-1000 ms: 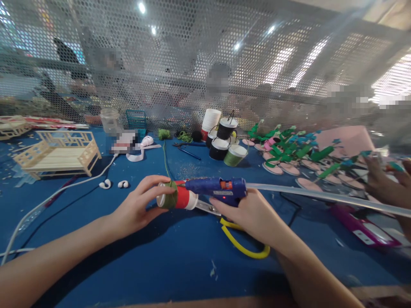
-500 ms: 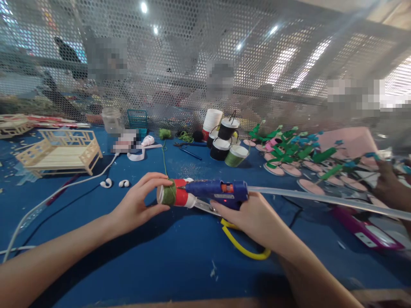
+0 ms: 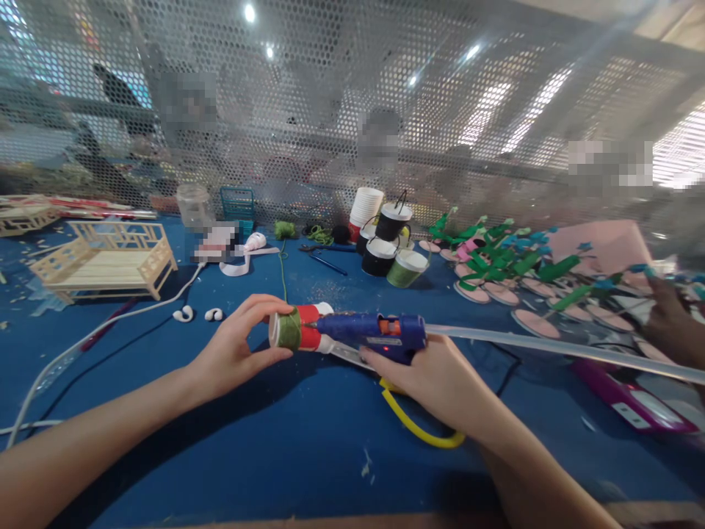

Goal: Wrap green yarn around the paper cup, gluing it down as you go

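Note:
My left hand (image 3: 246,343) grips a red paper cup (image 3: 311,336) lying on its side, fingers and thumb around its white-rimmed end. Green yarn (image 3: 288,330) is wound around part of the cup, and a strand runs from it back to a small yarn ball (image 3: 285,230). Held in my right hand (image 3: 435,372) is a blue hot glue gun (image 3: 352,325) with a long clear glue stick (image 3: 523,342) out of its rear. Its nozzle points left at the edge of the wound yarn. Scissors with yellow handles (image 3: 421,429) lie beneath the gun, partly hidden.
Yarn-covered little buckets (image 3: 378,257) stand beside stacked paper cups (image 3: 366,209) at the back. A wooden miniature bed (image 3: 104,264) and white earbuds (image 3: 183,314) lie left. Rightward are green pipe-cleaner plants (image 3: 501,257), a purple power strip (image 3: 633,397) and another person's hand (image 3: 666,316).
The cup has turned slightly in my left hand, and the nozzle stays close to the yarn's edge. The view has shifted a little; otherwise both hands hold nearly the same positions.

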`<state>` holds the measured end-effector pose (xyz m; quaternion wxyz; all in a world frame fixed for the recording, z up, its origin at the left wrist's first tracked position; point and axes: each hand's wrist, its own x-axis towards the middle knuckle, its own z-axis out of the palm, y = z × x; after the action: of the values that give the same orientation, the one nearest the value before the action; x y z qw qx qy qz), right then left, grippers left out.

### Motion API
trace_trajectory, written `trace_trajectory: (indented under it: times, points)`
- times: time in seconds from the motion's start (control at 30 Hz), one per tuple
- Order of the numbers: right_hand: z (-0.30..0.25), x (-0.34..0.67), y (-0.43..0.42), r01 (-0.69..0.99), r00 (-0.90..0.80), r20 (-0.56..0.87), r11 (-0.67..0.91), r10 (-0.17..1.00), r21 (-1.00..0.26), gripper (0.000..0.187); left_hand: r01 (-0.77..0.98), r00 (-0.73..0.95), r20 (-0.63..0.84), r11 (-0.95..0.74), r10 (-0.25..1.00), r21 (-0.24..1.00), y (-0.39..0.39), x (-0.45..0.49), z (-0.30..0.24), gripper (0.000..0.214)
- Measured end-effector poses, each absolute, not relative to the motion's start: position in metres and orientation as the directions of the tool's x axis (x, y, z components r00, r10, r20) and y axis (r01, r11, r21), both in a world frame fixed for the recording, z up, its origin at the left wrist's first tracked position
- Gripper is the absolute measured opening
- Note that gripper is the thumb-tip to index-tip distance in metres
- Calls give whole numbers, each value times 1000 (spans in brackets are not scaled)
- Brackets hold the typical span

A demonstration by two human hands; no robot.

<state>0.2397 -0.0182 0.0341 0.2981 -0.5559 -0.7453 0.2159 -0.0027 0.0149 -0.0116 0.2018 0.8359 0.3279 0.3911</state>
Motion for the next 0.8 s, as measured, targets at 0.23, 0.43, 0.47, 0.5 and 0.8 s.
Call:
trace_trajectory:
  times: [0.23,0.43,0.47,0.5,0.8]
  points:
    - [29,242,-20,748,-162,178,238,971,-619,21,368,470,513,-688,718,625,15,-3,-13,38]
    - [27,242,-20,757,-192,186,266,964,-597,21,337,442,478,-634,759,696,16,-2,-15,38]
    - [28,242,-20,754,-203,181,271,962,-598,20,332,441,476,-631,761,701,16,-1,-15,38]
    - [28,242,-19,751,-209,178,274,962,-600,20,328,439,475,-628,762,705,16,-1,-15,38]
    - [29,242,-21,735,-201,178,269,963,-622,18,304,428,467,-610,774,732,16,-1,-16,38]
